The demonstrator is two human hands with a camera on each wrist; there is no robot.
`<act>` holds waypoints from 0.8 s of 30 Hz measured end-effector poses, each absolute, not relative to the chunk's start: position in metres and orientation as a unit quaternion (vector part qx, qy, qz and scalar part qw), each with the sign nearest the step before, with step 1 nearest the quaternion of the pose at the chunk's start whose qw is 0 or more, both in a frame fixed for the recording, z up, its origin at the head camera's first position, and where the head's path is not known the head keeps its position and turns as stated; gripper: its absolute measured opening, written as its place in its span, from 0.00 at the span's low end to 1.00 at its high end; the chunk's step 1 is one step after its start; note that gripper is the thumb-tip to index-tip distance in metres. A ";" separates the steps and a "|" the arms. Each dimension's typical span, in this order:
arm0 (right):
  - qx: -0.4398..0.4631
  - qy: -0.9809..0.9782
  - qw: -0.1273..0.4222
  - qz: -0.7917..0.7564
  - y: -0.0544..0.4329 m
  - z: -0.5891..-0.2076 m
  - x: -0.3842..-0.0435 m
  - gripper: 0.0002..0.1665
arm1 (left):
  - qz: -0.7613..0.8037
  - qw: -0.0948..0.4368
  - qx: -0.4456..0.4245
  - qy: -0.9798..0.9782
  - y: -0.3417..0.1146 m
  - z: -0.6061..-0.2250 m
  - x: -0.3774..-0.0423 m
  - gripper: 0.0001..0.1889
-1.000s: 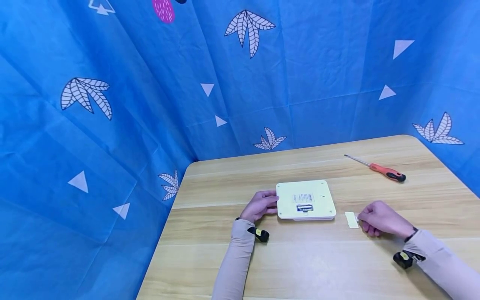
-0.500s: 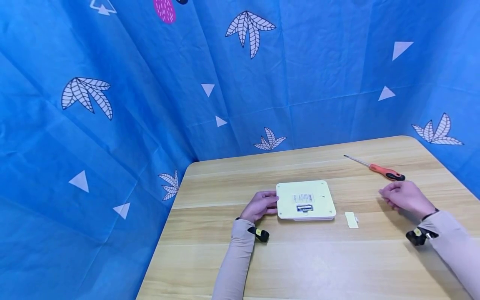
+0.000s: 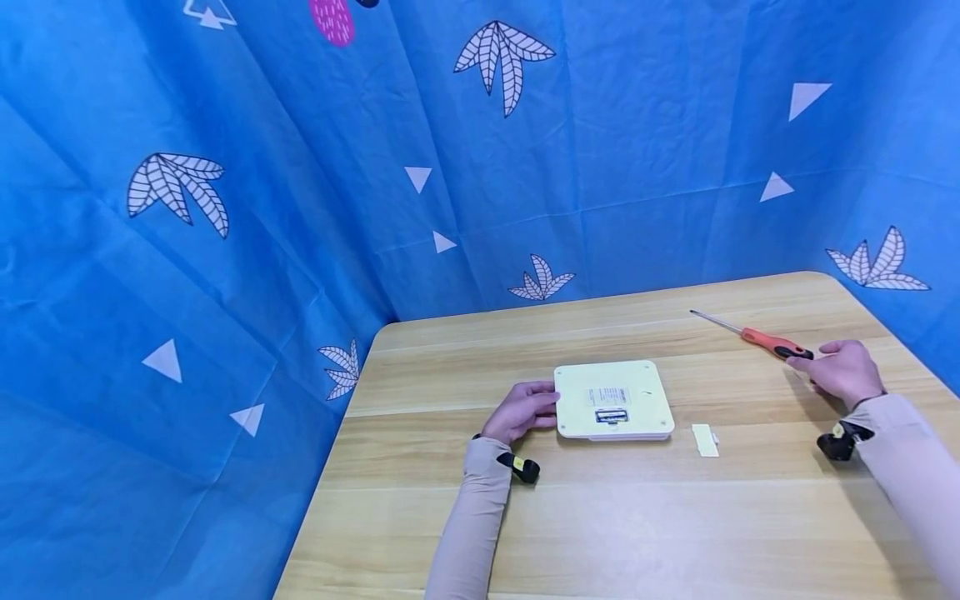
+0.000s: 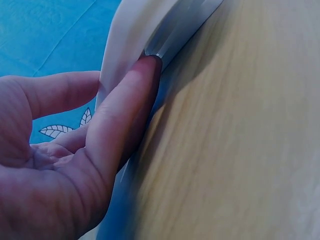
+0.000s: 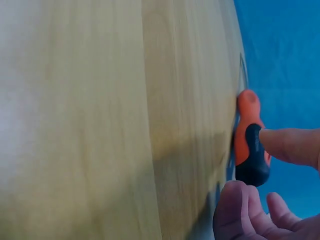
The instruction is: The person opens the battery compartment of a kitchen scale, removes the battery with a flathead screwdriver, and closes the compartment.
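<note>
Head view shows us the left hand (image 3: 520, 411) and the right hand (image 3: 843, 371) well apart. With the left we see a pinch on the side of a white electronic device (image 3: 637, 390); in the left wrist view, one fingertip goes under its rim. At the right, fingers part about the handle end of an orange-and-black screwdriver (image 3: 752, 334); whether they touch it we cannot tell. Just right of the left hand lies the device, label (image 3: 609, 396) and uncovered battery compartment (image 3: 611, 416) facing up. Between the hands we find a pale battery cover (image 3: 705, 440), flat on the wooden table (image 3: 615, 517). Beyond both hands hangs a blue cloth (image 3: 652, 125) with printed leaves and triangles
</note>
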State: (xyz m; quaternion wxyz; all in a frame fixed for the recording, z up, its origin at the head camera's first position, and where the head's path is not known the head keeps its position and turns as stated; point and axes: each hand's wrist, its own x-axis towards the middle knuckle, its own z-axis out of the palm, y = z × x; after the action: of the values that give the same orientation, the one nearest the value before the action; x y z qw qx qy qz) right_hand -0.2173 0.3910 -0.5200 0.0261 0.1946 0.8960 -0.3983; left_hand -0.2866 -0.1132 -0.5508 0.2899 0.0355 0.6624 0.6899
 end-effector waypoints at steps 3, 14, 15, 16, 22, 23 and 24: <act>0.197 0.905 0.015 -0.378 0.395 -0.524 -0.220 0.53 | 0.689 0.292 0.036 0.662 -0.113 -0.553 -0.287 0.24; 0.147 0.928 0.006 -0.343 0.395 -0.530 -0.229 0.48 | 0.692 0.289 0.035 0.661 -0.114 -0.552 -0.287 0.24; 0.147 0.928 0.006 -0.343 0.395 -0.531 -0.230 0.48 | 0.691 0.290 0.035 0.661 -0.114 -0.552 -0.287 0.24; 0.146 0.928 0.003 -0.342 0.395 -0.532 -0.230 0.47 | 0.690 0.290 0.036 0.662 -0.113 -0.551 -0.287 0.24; 0.142 0.925 -0.010 -0.353 0.398 -0.536 -0.230 0.44 | 0.688 0.291 0.035 0.664 -0.113 -0.551 -0.287 0.24; 0.142 0.924 -0.008 -0.356 0.397 -0.536 -0.229 0.44 | 0.688 0.291 0.033 0.664 -0.113 -0.551 -0.287 0.24; 0.143 0.922 -0.005 -0.360 0.397 -0.535 -0.228 0.45 | 0.688 0.291 0.033 0.664 -0.113 -0.552 -0.287 0.24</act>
State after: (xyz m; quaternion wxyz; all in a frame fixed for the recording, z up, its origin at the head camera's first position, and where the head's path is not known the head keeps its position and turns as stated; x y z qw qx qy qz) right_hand -0.2281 0.3969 -0.5352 -0.0052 0.1426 0.9221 -0.3598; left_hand -0.2870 -0.1129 -0.5517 0.2910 0.0325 0.6639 0.6881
